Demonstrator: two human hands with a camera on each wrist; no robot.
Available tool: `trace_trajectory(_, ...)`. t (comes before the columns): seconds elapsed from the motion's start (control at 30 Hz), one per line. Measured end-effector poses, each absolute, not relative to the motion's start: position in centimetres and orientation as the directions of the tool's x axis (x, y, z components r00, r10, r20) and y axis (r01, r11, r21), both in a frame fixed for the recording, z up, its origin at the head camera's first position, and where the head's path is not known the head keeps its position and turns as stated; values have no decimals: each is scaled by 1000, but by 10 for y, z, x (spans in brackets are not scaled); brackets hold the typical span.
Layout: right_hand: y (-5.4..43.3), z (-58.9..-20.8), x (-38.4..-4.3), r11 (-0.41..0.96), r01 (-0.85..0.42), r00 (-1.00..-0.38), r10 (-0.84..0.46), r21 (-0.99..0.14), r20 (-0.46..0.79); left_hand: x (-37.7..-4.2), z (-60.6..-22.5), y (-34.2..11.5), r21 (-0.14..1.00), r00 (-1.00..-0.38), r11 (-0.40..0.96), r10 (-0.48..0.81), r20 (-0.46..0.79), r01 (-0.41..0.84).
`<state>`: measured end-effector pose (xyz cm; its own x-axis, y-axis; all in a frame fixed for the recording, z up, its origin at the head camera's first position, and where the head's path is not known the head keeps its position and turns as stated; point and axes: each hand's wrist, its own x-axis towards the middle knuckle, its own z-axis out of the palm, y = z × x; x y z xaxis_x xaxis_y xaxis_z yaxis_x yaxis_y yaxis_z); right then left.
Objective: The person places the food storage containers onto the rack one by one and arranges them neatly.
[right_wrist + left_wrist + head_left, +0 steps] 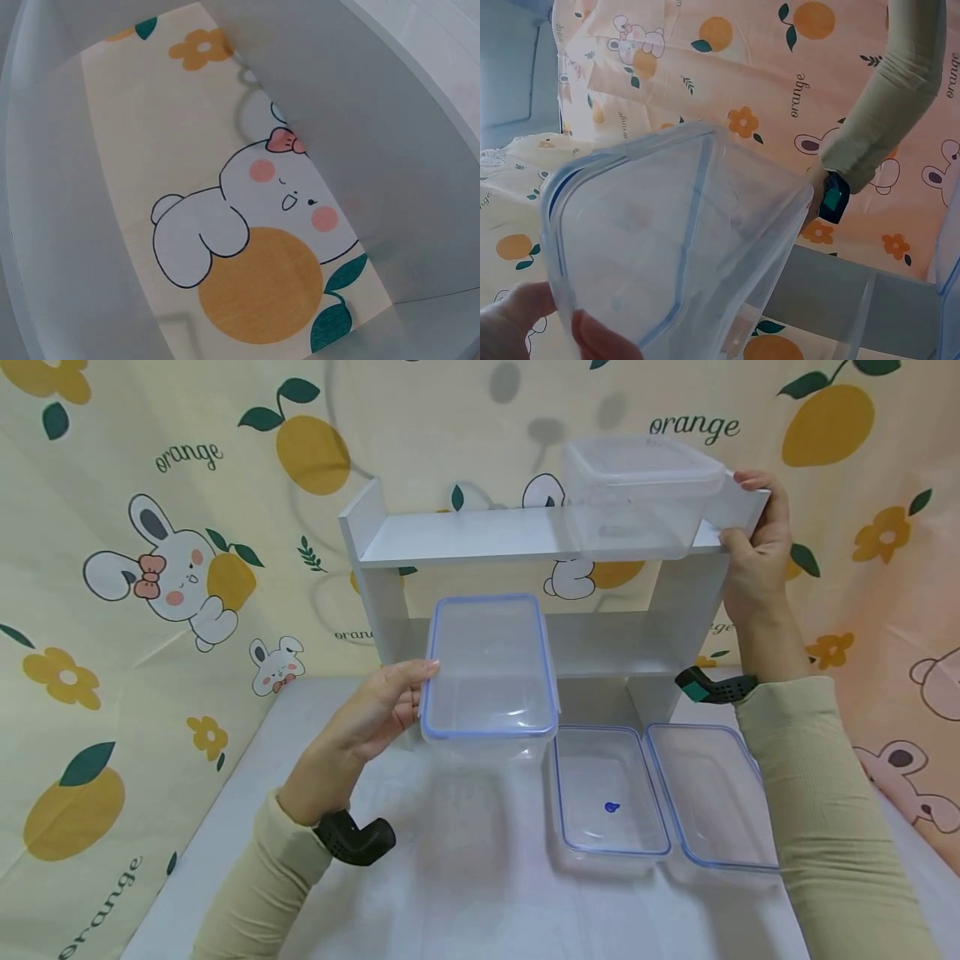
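Note:
My left hand point(382, 714) holds a clear plastic food container point(487, 668) by its left side, thumb at the lid's edge. A blue seal runs round its lid, and the container is raised above the table in front of the white shelf point(465, 537). In the left wrist view the same container point(630, 225) is tilted, with the thumb and a finger at its corner. My right hand point(761, 547) grips the right side panel of the shelf at its top. Close beside that hand, another clear container point(637, 502) rests on the top board and overhangs its front edge.
On the white table point(420, 893), a blue-rimmed container point(611, 777) with a small blue mark stands in front of the shelf. A second blue-rimmed piece point(712, 793) lies to its right, partly behind my right sleeve point(832, 810). A printed cloth point(247, 435) hangs behind.

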<state>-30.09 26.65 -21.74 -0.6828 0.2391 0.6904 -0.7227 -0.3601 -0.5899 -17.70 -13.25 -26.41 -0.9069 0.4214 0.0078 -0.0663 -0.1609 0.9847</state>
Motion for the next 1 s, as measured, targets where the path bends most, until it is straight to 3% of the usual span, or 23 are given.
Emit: trace_trajectory(1.0, 267, -217, -300, -368, -725, -679, 234, -583, 696, -180, -240, -127, 955, -940, -292, 337, 53, -51)
